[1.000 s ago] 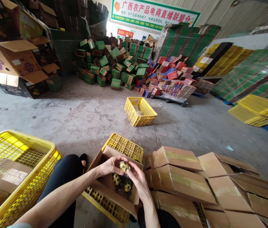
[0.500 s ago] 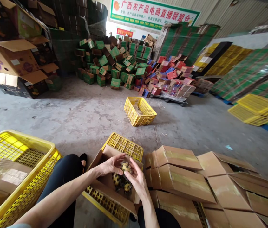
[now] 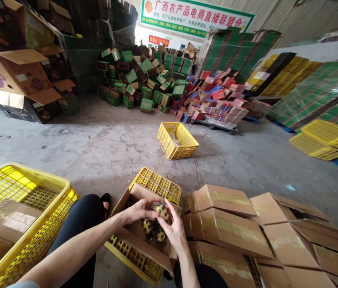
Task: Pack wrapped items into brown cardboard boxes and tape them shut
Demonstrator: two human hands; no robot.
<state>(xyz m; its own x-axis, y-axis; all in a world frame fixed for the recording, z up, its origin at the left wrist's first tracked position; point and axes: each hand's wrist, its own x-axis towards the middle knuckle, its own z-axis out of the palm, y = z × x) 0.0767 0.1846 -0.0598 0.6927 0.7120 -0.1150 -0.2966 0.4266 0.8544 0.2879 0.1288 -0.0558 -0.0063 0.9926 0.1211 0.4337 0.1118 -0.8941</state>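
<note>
A yellow, dark-spotted round fruit [image 3: 162, 211], seemingly in clear film, is between my two hands above an open cardboard box [image 3: 133, 236]. My left hand [image 3: 145, 210] has its fingers on the fruit's left side. My right hand [image 3: 173, 224] grips it from the right with thumb and fingers. Below them, in the box, lie more spotted fruits [image 3: 148, 227], partly hidden by my hands. The box rests on an upturned yellow plastic crate [image 3: 157, 185] between my legs.
Taped cardboard boxes [image 3: 231, 228] stand close on my right. At my left is a big yellow basket [image 3: 67, 188] with cartons inside. A smaller yellow crate [image 3: 177, 150] sits on the concrete floor ahead. Farther back are heaped green boxes [image 3: 146, 105] and red and blue boxes [image 3: 218, 94].
My fingers have closed in around the spotted fruit, which has shifted slightly right and turned. The box and the crates stay in place; the view has moved only a little.
</note>
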